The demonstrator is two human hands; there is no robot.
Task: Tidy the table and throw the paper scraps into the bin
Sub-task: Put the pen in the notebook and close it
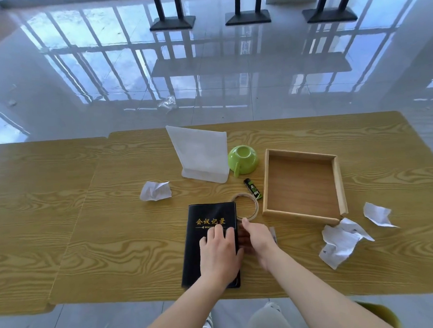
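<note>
The left hand [219, 252] lies flat on the lower half of the black notebook [207, 213], fingers straight and pressing the cover. The right hand [258, 238] sits against the book's right edge, thumb raised; its fingers reach in at the edge, and I cannot tell whether they grip it. Just beyond the right thumb lies a tape roll [242, 194], touching the notebook's far corner. A small white scrap [273, 233] shows just right of the right hand. Farther right lie two crumpled papers [341, 243] [378, 214], beside the near corner of the wooden tray [265, 181]. Another paper ball [155, 190] lies beyond and left of the left hand on the table [89, 217].
</note>
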